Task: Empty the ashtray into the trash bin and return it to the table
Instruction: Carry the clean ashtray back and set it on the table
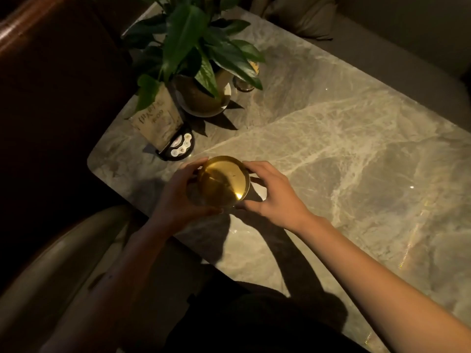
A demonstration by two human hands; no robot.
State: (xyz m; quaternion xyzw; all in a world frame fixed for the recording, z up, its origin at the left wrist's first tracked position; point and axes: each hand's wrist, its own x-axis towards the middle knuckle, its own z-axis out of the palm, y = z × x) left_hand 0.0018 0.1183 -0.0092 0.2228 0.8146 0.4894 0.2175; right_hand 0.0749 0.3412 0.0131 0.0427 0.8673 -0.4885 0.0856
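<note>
Two bare forearms enter from the bottom edge, nearest the camera. Left hand point(175, 193) and right hand point(270, 192) meet at one ashtray point(224, 180), round, gold-toned, glossy inside. Left hand cups its left side, thumb at the near rim, fingers curled around the far rim. Right hand pinches the right side, fingers on the far rim, thumb on the near rim. Both hands pressed against the ashtray. It sits over the table point(344, 149) near the left corner; cannot tell whether it rests on the top or is just lifted.

Count on table: one ashtray, one plant point(193, 42) in a pot on a white saucer, one card point(158, 118) leaning in a stand, one round black button unit point(179, 146) at the card's base, one glass point(244, 82) just behind the plant, partly hidden by leaves.

These four crowd the far-left corner. Marble top to the right of the hands is open, well apart from everything. Near edge runs diagonally just below the hands. One chair back point(51, 271) curves at lower left, just beside that edge.
</note>
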